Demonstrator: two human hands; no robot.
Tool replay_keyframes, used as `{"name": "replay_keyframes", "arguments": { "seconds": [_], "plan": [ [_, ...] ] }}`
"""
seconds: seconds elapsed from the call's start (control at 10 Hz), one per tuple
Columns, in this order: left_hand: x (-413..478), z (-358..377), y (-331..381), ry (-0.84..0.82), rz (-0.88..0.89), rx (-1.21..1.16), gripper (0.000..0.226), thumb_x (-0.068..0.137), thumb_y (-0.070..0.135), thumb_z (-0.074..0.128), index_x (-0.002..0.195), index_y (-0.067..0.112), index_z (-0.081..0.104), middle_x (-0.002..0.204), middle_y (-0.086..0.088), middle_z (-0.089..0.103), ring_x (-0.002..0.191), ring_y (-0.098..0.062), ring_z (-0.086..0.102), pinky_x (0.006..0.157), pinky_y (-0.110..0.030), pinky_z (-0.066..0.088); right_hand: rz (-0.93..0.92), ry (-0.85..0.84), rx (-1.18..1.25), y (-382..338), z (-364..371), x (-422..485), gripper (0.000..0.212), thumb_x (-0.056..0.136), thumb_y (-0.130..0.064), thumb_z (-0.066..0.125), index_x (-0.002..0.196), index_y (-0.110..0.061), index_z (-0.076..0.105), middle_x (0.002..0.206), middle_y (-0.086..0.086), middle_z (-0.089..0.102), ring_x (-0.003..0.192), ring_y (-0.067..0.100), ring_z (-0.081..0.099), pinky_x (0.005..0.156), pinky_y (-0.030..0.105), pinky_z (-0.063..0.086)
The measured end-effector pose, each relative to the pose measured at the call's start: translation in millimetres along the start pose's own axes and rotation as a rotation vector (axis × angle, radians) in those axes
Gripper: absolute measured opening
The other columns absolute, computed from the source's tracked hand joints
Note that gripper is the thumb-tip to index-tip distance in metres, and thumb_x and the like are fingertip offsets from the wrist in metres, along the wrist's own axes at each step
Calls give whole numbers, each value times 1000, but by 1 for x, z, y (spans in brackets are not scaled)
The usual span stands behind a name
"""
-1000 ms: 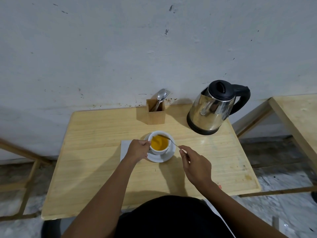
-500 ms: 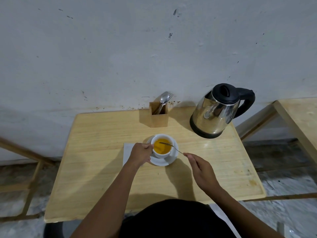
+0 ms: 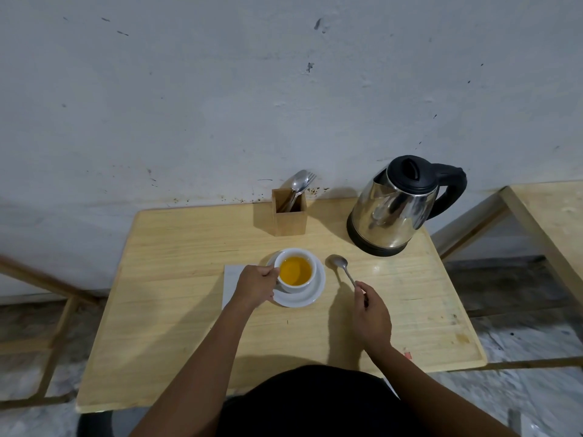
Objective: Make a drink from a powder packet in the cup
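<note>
At a wooden table (image 3: 176,310), the left hand (image 3: 255,287) grips the cup (image 3: 295,271); the right hand (image 3: 370,313) pinches a spoon (image 3: 340,268) beside the saucer (image 3: 310,296).

The left hand (image 3: 256,287) holds the white cup (image 3: 295,270) of orange drink on its saucer (image 3: 310,297). The right hand (image 3: 371,316) holds a spoon (image 3: 342,270) just right of the saucer, bowl on the table (image 3: 176,310).
</note>
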State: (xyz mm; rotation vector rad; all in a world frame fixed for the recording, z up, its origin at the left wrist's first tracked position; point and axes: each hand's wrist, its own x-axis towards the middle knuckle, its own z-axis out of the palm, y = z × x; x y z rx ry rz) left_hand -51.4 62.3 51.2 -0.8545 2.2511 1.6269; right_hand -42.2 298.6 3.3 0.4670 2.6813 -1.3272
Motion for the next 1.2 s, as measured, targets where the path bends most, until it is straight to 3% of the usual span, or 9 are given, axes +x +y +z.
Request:
{"name": "replay_keyframes", "arguments": {
  "seconds": [0.1, 0.2, 0.5, 0.7, 0.9, 1.0, 1.1, 1.2],
  "plan": [
    [0, 0, 1, -1, -10, 6, 35, 93, 23, 58, 122, 3, 62, 83, -11, 67, 58, -19, 59, 72, -40, 59, 104, -37, -112, 0, 8, 5, 28, 96, -44, 46, 109, -26, 66, 90, -8, 67, 86, 18, 62, 82, 37, 51],
    [0, 0, 2, -2, -9, 15, 35, 93, 22, 58, 122, 3, 62, 83, -11, 67, 59, -19, 60, 72, -40, 59, 112, -70, -237, -4, 14, 10, 31, 95, -49, 47, 100, -27, 68, 81, -13, 61, 83, 17, 62, 86, 38, 49],
    [1, 0, 2, -7, -13, 32, 35, 93, 22, 58, 122, 3, 62, 88, -10, 68, 58, -18, 60, 68, -37, 58, 116, -112, -251, -9, 11, 20, 28, 94, -42, 51, 105, -27, 71, 96, -5, 70, 79, 15, 56, 70, 29, 44],
    [-1, 0, 4, -5, -16, 24, 35, 93, 22, 58, 122, 3, 62, 87, -10, 68, 58, -18, 59, 67, -36, 58, 63, -77, -234, -6, 12, 22, 14, 94, -44, 52, 100, -31, 55, 91, -9, 64, 77, 13, 58, 72, 33, 51],
    [0, -1, 4, 5, -41, -4, 31, 92, 24, 59, 117, 7, 67, 78, -9, 67, 60, -20, 61, 75, -41, 60, 20, -94, -311, -6, 8, 21, 18, 93, -45, 50, 104, -34, 59, 98, -9, 61, 77, 12, 55, 69, 30, 42],
    [0, -4, 5, -17, -40, 11, 30, 91, 27, 59, 115, 12, 68, 80, -5, 68, 62, -22, 63, 72, -41, 61, -7, -93, -325, -12, 5, 19, 22, 94, -48, 49, 104, -32, 60, 99, -8, 61, 77, 12, 56, 68, 29, 42],
    [2, -6, 5, -35, -18, 75, 32, 91, 31, 58, 115, 12, 67, 83, -4, 67, 61, -19, 60, 56, -29, 51, -78, -100, -283, -22, 3, 19, 22, 94, -45, 49, 107, -33, 62, 104, -8, 61, 81, 11, 57, 74, 30, 46],
    [5, -11, 14, 19, 69, 157, 34, 91, 34, 57, 109, 9, 70, 100, -5, 72, 85, -18, 65, 70, -26, 47, -204, -125, -216, -45, -1, 27, 22, 95, -41, 50, 109, -31, 62, 106, -8, 59, 82, 12, 58, 73, 31, 45]
  ]
}}
